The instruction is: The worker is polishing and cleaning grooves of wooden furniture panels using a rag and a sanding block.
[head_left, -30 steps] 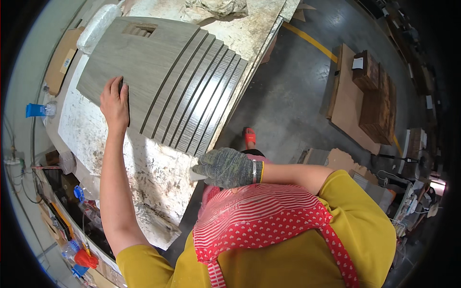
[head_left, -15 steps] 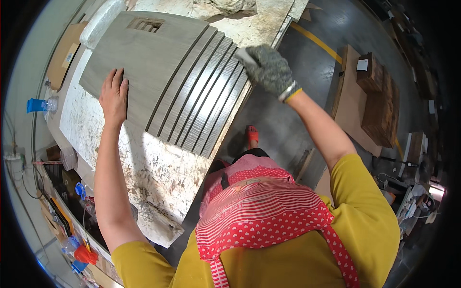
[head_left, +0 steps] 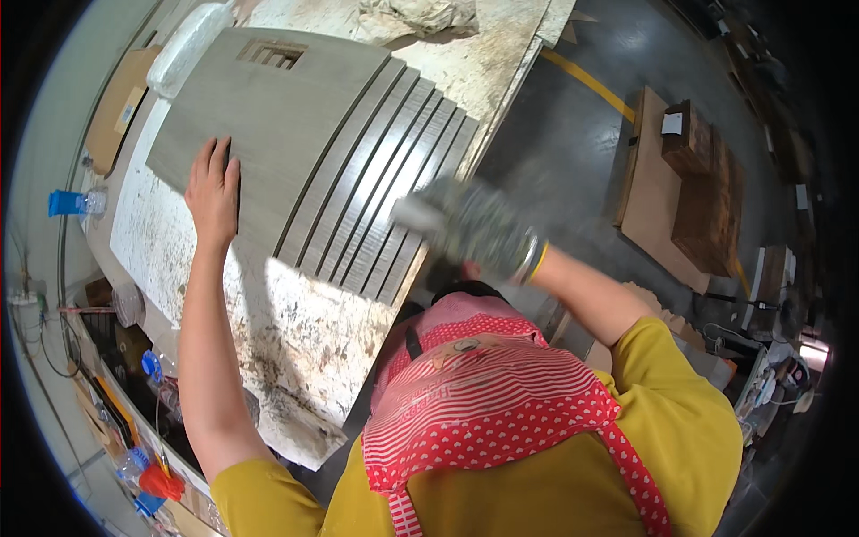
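A stack of grey wooden boards (head_left: 268, 116) lies on the worktable, fanned so that several curved edges show like steps at its right. The top board has a slotted rectangular cut-out near its far end. My bare left hand (head_left: 213, 192) rests flat on the top board's left side, fingers stretched out. My right hand (head_left: 492, 231), in a dark grey knitted glove, is blurred by motion over the near right part of the stepped edges. Its fingers are closed on a small pale grey pad (head_left: 417, 217), whose exact kind the blur hides.
The paint-stained white worktable (head_left: 313, 331) runs diagonally. A crumpled cloth (head_left: 419, 16) and a foam-wrapped white block (head_left: 190, 49) lie at its far end. Bottles with blue tops (head_left: 76, 202) stand along the left. Brown wooden boxes (head_left: 707, 197) sit on cardboard on the floor to the right.
My right hand has swept with the pale pad from the far right corner of the stepped edges toward me and slightly left. My left hand has stayed in place on the top board.
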Motion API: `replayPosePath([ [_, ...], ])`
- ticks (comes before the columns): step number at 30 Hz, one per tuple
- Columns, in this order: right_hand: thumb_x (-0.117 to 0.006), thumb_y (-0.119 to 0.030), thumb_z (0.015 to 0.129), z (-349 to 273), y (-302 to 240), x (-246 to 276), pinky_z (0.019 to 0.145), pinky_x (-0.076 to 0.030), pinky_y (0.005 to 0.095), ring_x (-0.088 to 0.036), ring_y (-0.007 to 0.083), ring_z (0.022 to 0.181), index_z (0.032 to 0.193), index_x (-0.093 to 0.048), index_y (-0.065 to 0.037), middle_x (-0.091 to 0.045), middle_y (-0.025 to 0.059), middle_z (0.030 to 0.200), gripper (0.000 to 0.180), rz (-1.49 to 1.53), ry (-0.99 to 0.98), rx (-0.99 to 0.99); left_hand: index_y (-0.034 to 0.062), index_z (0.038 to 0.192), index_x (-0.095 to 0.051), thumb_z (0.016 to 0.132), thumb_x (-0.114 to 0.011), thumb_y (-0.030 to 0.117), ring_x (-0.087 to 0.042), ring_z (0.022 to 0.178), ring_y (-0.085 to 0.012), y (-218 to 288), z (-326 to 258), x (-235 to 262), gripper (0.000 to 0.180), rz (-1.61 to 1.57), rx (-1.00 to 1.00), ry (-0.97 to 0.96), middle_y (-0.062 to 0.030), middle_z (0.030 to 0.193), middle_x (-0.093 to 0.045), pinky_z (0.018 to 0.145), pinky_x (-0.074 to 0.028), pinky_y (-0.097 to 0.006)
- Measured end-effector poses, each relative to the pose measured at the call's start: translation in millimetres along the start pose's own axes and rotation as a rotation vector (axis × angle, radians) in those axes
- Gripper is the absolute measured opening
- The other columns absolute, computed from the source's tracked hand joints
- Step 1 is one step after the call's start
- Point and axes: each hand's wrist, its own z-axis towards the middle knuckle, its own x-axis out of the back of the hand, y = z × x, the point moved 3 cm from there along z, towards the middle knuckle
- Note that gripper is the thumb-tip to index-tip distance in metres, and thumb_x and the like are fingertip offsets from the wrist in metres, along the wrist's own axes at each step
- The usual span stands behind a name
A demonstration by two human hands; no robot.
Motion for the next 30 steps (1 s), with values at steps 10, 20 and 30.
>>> replayPosePath([
  [10,-0.06,-0.029,0.085,40.2,116.8,50.8,0.087,-0.046,0.0403,-0.057,0.0329,0.098,0.113,-0.059,-0.002,-0.059,0.0185,0.104,0.038,-0.231,0.324,-0.219,0.0172,0.131,-0.049,0.095,-0.043,0.035,-0.04,0.128,-0.0284,15.5,4.2,8.8,0.041,-0.027,-0.026,0.033,-0.0093,0.14,-0.042,0.105,-0.031,-0.042],
  [20,-0.045,-0.02,0.092,-4.5,-48.8,-60.9,0.078,-0.049,0.0394,-0.058,0.0293,0.09,0.107,-0.057,-0.007,-0.059,0.0136,0.098,0.023,0.029,-0.138,0.279,0.0161,0.132,-0.048,0.095,-0.042,0.035,-0.039,0.129,-0.0281,16.9,6.4,10.5,0.042,-0.044,-0.017,0.03,-0.0091,0.14,-0.042,0.105,-0.03,-0.042],
  [30,-0.062,-0.028,0.088,27.1,82.1,38.9,0.087,-0.05,0.0332,-0.061,0.0259,0.097,0.119,-0.059,-0.009,-0.061,0.0129,0.109,0.037,0.091,0.314,-0.18,0.0138,0.131,-0.05,0.095,-0.045,0.03,-0.042,0.126,-0.0301,16.8,1.3,11.1,0.04,0.005,-0.035,0.058,-0.0115,0.138,-0.044,0.105,-0.033,-0.039],
])
